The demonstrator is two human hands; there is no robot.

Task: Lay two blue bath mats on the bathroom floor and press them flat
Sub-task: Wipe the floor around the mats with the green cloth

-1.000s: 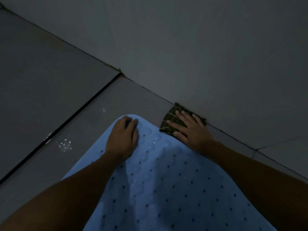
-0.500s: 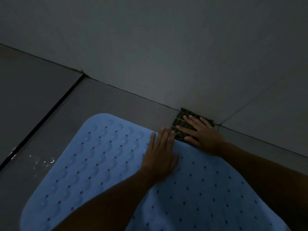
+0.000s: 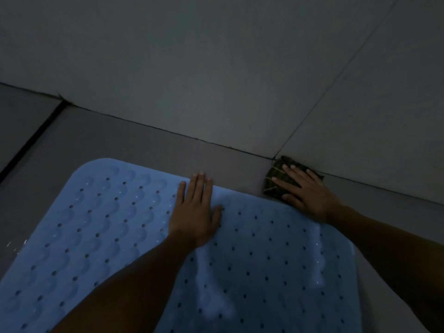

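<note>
A light blue rubber bath mat [image 3: 101, 227] with rows of small holes lies on the grey tiled floor and fills the lower part of the head view. My left hand [image 3: 194, 210] rests flat, palm down, on the mat's far edge, fingertips reaching the floor. My right hand [image 3: 305, 191] lies flat at the mat's far right corner, with fingers spread over a dark green striped floor drain cover [image 3: 272, 181] by the wall. Two pale raised ridges run down the mat near the middle and right. Only one mat is in view.
A grey tiled wall [image 3: 216, 68] rises just beyond the mat. A dark grout line [image 3: 28, 145] crosses the floor at the left. Water drops glint on the floor at the mat's left edge [image 3: 14, 246].
My left hand has slid right along the mat's far edge, away from the left corner. The view has shifted, so the mat's left corner now shows. My right hand stays on the drain cover.
</note>
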